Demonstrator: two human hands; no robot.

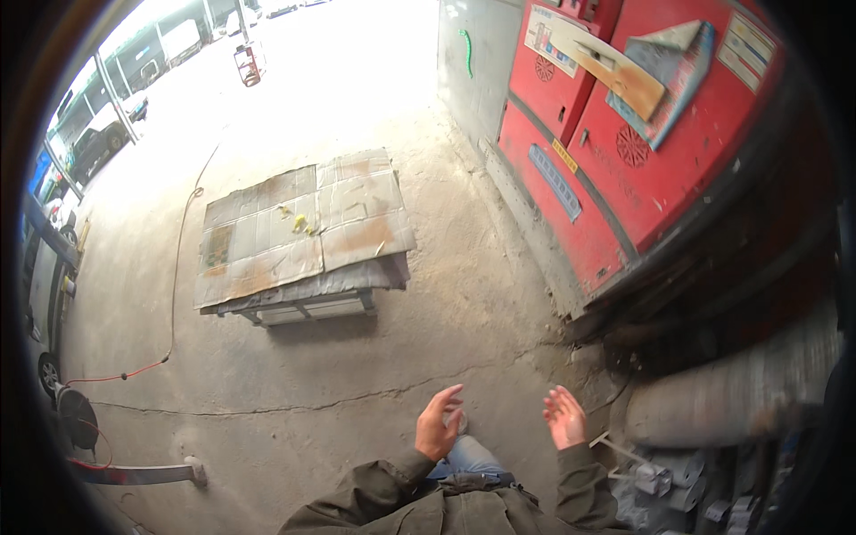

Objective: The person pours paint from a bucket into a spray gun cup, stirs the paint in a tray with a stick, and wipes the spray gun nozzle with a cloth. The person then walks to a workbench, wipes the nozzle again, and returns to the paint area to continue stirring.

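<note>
My left hand is raised in front of my body, its fingers loosely curved and holding nothing. Apart from it, my right hand is also raised, with fingers spread and the palm bare. Neither one touches anything. Ahead and to the left stands a low table topped with flattened, stained cardboard. A few small yellow scraps lie on that cardboard. Pale metal parts are heaped at the lower right, nearest to my right hand.
Tall red metal cabinets line the right side, with papers stuck on them. A large grey cylinder, blurred, lies below them. A hose runs along the concrete floor at left, by a dark reel. Cars stand farther off.
</note>
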